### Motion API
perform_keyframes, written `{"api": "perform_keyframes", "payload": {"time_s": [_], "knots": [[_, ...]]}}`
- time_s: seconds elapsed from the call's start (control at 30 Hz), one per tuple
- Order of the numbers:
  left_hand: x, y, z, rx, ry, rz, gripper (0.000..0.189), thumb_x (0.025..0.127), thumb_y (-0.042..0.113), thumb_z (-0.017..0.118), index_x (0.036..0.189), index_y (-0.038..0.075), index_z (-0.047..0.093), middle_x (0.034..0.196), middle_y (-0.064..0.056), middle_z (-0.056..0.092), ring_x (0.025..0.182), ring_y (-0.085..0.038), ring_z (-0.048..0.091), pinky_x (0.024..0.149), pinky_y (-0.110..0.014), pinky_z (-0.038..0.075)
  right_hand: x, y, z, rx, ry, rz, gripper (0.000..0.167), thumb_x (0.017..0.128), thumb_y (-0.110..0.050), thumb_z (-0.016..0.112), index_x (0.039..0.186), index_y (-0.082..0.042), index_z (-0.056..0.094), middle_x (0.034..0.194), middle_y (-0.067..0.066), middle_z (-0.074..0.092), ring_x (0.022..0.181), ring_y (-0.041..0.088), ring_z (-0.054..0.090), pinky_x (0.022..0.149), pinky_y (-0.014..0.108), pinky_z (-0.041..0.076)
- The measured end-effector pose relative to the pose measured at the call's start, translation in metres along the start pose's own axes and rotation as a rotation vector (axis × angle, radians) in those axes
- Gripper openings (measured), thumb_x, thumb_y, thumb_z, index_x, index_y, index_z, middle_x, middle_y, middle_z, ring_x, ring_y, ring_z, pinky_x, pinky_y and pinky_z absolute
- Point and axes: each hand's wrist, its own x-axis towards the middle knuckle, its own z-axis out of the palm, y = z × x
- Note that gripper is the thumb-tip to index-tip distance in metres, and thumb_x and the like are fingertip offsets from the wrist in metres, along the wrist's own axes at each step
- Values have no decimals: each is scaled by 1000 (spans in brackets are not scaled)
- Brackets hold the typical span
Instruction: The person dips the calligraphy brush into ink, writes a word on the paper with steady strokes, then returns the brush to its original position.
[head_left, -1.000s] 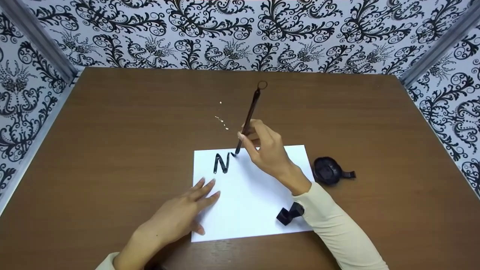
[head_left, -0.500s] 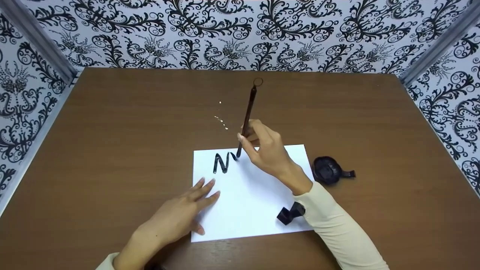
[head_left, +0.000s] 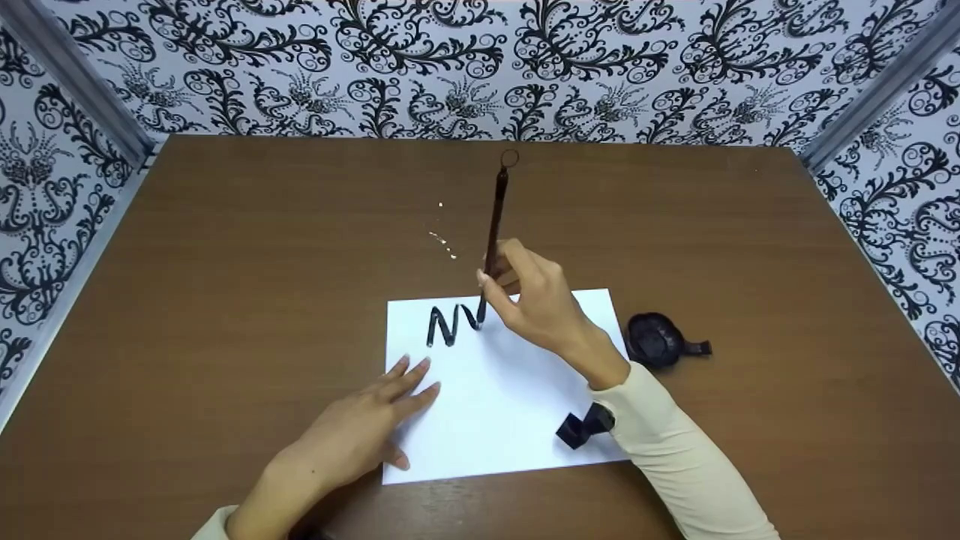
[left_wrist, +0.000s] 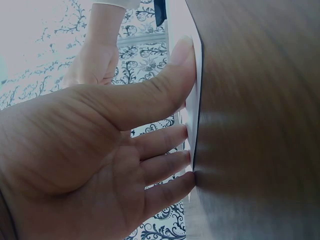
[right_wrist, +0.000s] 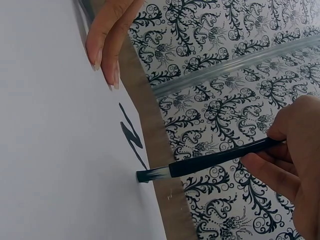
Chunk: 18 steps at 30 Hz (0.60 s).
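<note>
My right hand (head_left: pixel 536 300) pinches a dark-handled paintbrush (head_left: pixel 496 217) with a ring at its top end, held nearly upright. Its inky bristles (right_wrist: pixel 143 176) meet a white sheet of paper (head_left: pixel 480 420) near the far edge. Black strokes (head_left: pixel 443 327) form an N there, and a slanting line beside it runs to the brush tip. My left hand (head_left: pixel 360 420) rests on the sheet's left edge, fingers spread. In the left wrist view, the left thumb (left_wrist: pixel 182 55) and fingertips press along the paper's edge.
A small black dish (head_left: pixel 655 341) with a short handle stands just right of the paper. White specks (head_left: pixel 444 241) mark the brown table (head_left: pixel 225 300) beyond the sheet. A black strapped device (head_left: pixel 585 426) sits at the right cuff. Patterned black-and-white panels (head_left: pixel 480 75) surround the table.
The brush tip has moved down and slightly right over the paper, lengthening the slanting black line beside the N. The brush has become more upright. The left hand has stayed in place.
</note>
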Motion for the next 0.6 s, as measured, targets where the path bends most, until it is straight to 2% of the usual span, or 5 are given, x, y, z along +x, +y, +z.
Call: {"api": "perform_keyframes", "payload": {"time_s": [0.23,0.6], "knots": [[0,0,0,1,0,-2,82,68,28,79,142,10,47,155,-10,27,139,-35,25,84,-51,50,1,-1,-2,-2,-19,-11,16,88,1,62,101,1,53,81,9,63,70,14,66,59,17,52],[0,0,0,-3,5,-5,81,69,27,79,141,10,47,154,-10,27,139,-35,25,86,-53,49,1,-3,-6,0,-67,3,15,88,0,62,100,2,52,78,7,63,67,12,64,58,13,50]]}}
